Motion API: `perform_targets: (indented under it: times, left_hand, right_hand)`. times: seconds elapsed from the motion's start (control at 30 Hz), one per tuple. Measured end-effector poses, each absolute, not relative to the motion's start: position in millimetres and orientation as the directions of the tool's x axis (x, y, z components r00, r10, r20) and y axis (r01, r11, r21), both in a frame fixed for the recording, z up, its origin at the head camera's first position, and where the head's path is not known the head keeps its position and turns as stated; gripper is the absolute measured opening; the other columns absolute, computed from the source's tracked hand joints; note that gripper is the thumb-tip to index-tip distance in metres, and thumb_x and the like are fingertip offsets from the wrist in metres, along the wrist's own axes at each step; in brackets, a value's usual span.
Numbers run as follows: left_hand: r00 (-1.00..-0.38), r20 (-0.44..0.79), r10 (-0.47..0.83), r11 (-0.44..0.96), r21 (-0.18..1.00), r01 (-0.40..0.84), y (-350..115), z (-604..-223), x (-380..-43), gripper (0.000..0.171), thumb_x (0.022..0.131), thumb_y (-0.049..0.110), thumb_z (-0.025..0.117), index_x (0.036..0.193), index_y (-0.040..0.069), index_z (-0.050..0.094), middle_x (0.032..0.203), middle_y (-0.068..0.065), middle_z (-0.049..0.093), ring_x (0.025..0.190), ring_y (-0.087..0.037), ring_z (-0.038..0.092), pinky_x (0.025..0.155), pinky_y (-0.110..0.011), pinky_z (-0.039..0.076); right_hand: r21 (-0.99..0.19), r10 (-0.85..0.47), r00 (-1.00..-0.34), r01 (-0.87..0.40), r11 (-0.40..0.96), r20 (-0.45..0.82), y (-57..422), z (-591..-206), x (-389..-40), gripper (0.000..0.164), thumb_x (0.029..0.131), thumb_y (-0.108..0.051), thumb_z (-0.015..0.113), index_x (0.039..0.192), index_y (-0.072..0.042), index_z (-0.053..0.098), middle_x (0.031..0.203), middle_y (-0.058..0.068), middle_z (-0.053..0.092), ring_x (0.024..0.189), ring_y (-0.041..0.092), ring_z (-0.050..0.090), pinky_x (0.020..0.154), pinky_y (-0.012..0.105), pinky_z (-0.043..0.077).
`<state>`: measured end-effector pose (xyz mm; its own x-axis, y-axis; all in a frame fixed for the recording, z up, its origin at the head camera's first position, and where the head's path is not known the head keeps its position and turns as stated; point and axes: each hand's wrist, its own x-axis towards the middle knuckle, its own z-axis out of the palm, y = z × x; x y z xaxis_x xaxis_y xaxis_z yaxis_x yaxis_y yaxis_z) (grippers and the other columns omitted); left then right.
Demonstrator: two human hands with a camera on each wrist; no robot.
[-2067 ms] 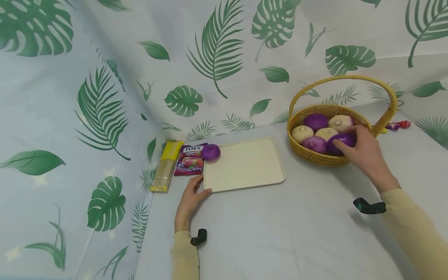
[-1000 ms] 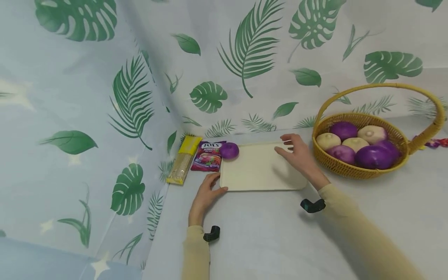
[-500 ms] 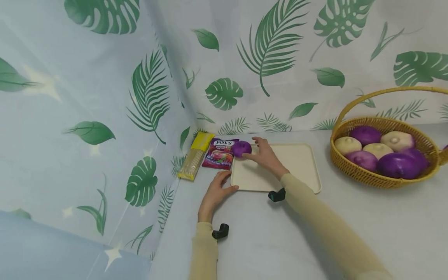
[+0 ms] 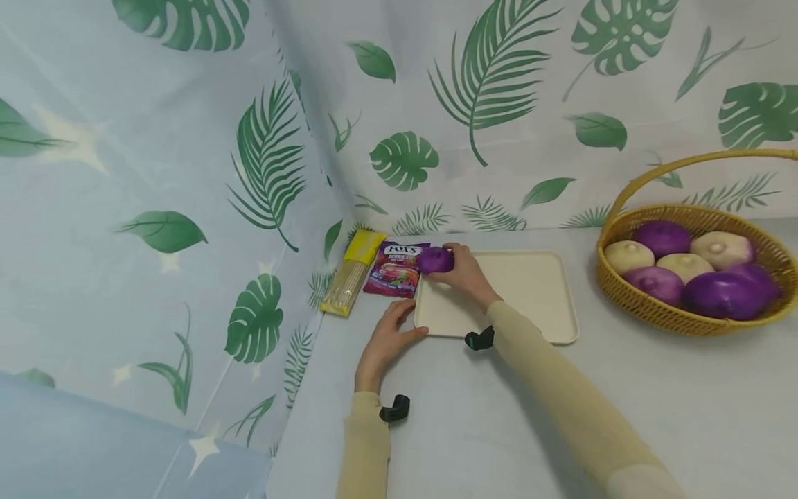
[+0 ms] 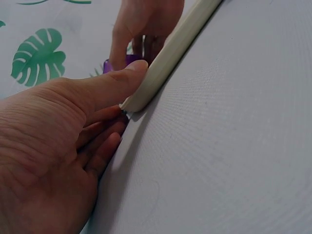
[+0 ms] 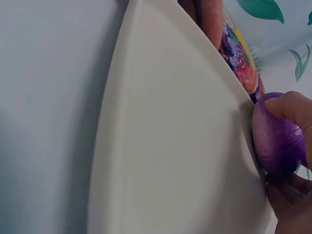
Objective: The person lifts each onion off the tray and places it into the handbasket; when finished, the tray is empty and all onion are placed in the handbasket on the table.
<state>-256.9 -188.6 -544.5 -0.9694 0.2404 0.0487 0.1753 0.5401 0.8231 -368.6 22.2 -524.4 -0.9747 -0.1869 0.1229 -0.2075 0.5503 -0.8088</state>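
A glossy round purple vegetable sits at the back left corner of a cream rectangular tray. My right hand grips it from the right, thumb on the near side and fingers on the far side; the right wrist view shows this purple vegetable against the tray's edge. At the tray's front left corner, my left hand holds on. In the left wrist view its thumb lies along the tray rim, and the other fingers curl below the corner, their tips partly hidden.
Left of the tray lie a purple candy bag and a yellow-and-clear packet of thin sticks. A wicker basket with a tall handle stands at the right, holding several purple and cream round vegetables. Leaf-patterned cloth walls rise behind and at the left.
My right hand has left the vegetables in the basket, moved left across the tray and taken hold of the purple vegetable at its corner. My left hand stays at the tray. The view has turned left.
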Motion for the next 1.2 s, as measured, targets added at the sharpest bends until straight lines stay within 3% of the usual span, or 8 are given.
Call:
perform_targets:
  times: [0.33, 0.67, 0.8, 1.0, 1.2]
  left_hand:
    - [-0.965, 0.049, 0.258, 0.542, 0.819, 0.187, -183, -546, -256, 0.066, 0.079, 0.039, 0.075, 0.136, 0.019, 0.049, 0.135, 0.006, 0.047, 0.125, -0.013, 0.044, 0.106, -0.031, 0.037]
    - [-0.972, 0.037, 0.231, 0.527, 0.835, 0.157, -182, -538, -249, 0.065, 0.079, 0.034, 0.076, 0.136, 0.016, 0.049, 0.136, 0.004, 0.046, 0.126, -0.017, 0.042, 0.109, -0.036, 0.035]
    - [-0.981, 0.029, 0.193, 0.541, 0.831, 0.131, -188, -537, -244, 0.067, 0.078, 0.035, 0.077, 0.136, 0.018, 0.049, 0.136, 0.003, 0.046, 0.126, -0.019, 0.043, 0.109, -0.037, 0.035]
    - [-0.982, 0.019, 0.185, 0.537, 0.835, 0.118, -191, -539, -241, 0.068, 0.077, 0.034, 0.078, 0.136, 0.017, 0.049, 0.137, 0.002, 0.046, 0.126, -0.02, 0.043, 0.109, -0.036, 0.035]
    - [-0.979, 0.032, 0.199, 0.528, 0.839, 0.134, -180, -539, -244, 0.067, 0.077, 0.034, 0.078, 0.136, 0.016, 0.05, 0.136, 0.002, 0.046, 0.126, -0.02, 0.043, 0.109, -0.035, 0.035]
  right_hand:
    - [-0.858, -0.128, -0.981, -0.193, 0.477, 0.149, 52, -503, -339, 0.085, 0.072, -0.05, 0.077, 0.132, -0.001, 0.042, 0.126, 0.018, 0.049, 0.112, 0.032, 0.051, 0.094, 0.045, 0.048]
    - [-0.863, -0.073, -0.976, -0.215, 0.456, 0.205, 120, -438, -282, 0.08, 0.071, -0.05, 0.078, 0.132, -0.01, 0.044, 0.127, 0.009, 0.051, 0.114, 0.029, 0.053, 0.093, 0.045, 0.05]
    - [-0.823, -0.052, -0.975, -0.21, 0.527, 0.216, 162, -420, -270, 0.085, 0.071, -0.054, 0.076, 0.134, -0.009, 0.042, 0.13, 0.012, 0.049, 0.115, 0.031, 0.051, 0.093, 0.048, 0.049]
    - [-0.741, 0.051, -0.993, -0.046, 0.67, 0.107, 252, -406, -259, 0.095, 0.073, -0.061, 0.07, 0.141, -0.004, 0.035, 0.133, 0.021, 0.044, 0.117, 0.038, 0.044, 0.095, 0.057, 0.041]
    - [-0.668, 0.072, -0.997, 0.041, 0.743, 0.018, 301, -397, -261, 0.086, 0.081, -0.052, 0.067, 0.139, 0.002, 0.033, 0.129, 0.027, 0.042, 0.115, 0.042, 0.041, 0.095, 0.063, 0.038]
